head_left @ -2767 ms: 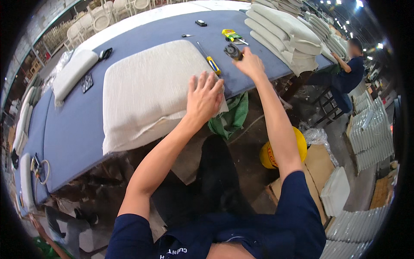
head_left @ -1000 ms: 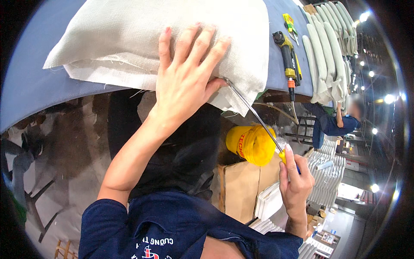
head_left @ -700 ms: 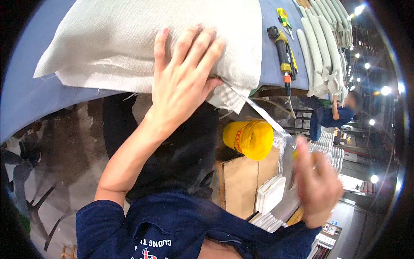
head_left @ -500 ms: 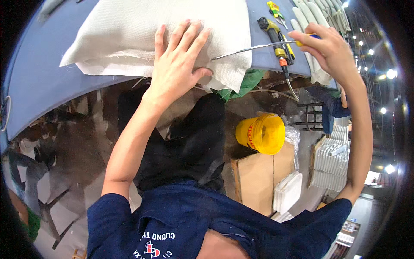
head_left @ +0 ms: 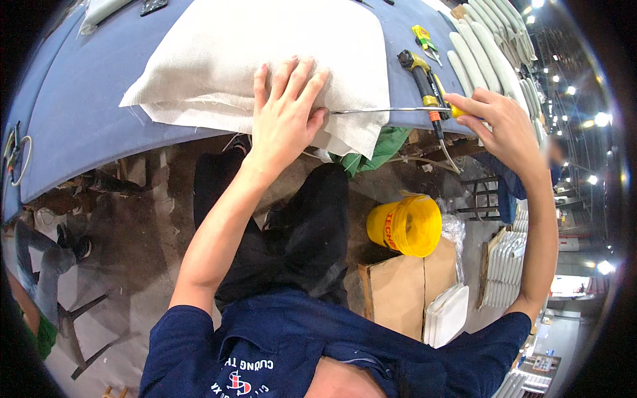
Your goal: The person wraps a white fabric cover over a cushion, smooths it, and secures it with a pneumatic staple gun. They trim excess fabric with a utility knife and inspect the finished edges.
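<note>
A cushion-like piece covered in white woven fabric (head_left: 219,63) lies at the table's near edge, its frayed border hanging slightly over. My left hand (head_left: 286,109) rests flat on it with the fingers spread, the thumb close to a tool's tip. In my right hand (head_left: 494,123) is a long thin screwdriver (head_left: 391,109), its yellow handle between the fingers and its metal shaft pointing left. The shaft runs nearly level across the fabric's right edge. Whether its tip is in a fold or only on the surface, I cannot tell.
A black and yellow air tool (head_left: 424,83) with a hose lies right of the fabric, by a small yellow-green cutter (head_left: 424,41). White padded pieces (head_left: 488,56) line the right. Green cloth (head_left: 381,151) hangs below the edge. A yellow bucket (head_left: 418,225) stands near cardboard (head_left: 398,285).
My right hand has come down, so the screwdriver shaft lies nearly level instead of slanting up to the right. The view has shifted slightly. My left hand stays on the fabric.
</note>
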